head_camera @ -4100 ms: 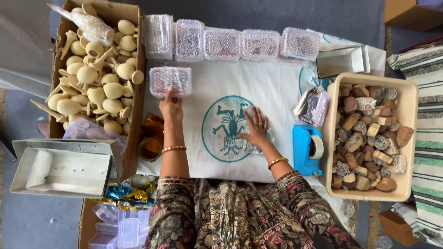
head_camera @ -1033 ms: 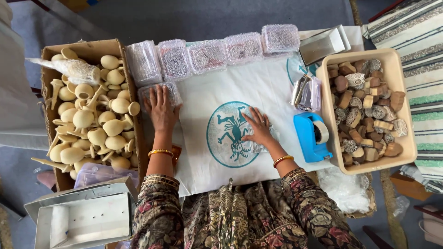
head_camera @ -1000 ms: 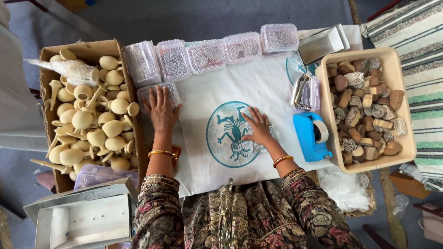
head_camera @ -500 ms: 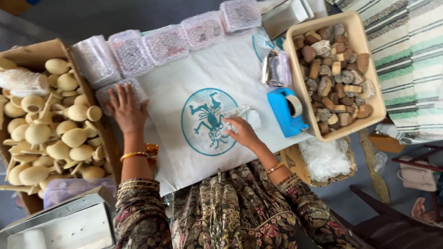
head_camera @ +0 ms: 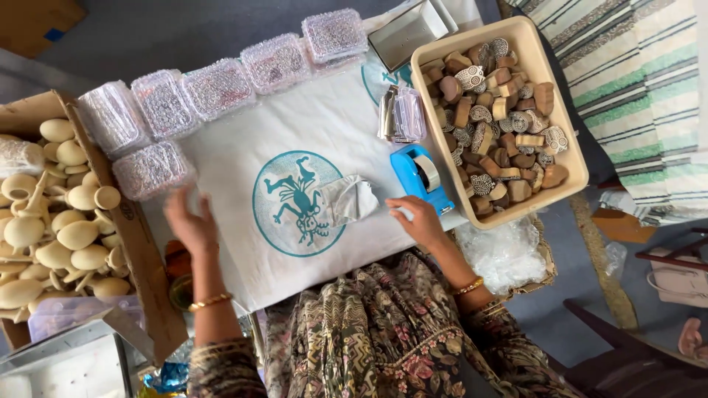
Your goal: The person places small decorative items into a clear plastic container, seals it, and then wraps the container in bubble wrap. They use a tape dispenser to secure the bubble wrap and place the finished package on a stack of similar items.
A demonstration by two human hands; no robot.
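A white cloth with a round teal print lies spread over the table. A small folded white packet rests on the print's right side. My left hand hovers with fingers apart at the cloth's left edge, just below a clear plastic box; it is blurred. My right hand is at the cloth's right edge, fingertips on the base of a blue tape dispenser, holding nothing I can make out.
Several clear lidded boxes line the cloth's far edge. A cardboard box of pale wooden spoons and cups sits left. A beige tray of carved wooden blocks sits right, with a small bag stack beside it and plastic wrap below.
My view swung left and tilted. My right hand left the print and moved right to the tape dispenser, leaving the small packet there. My left hand slid down off the clear box.
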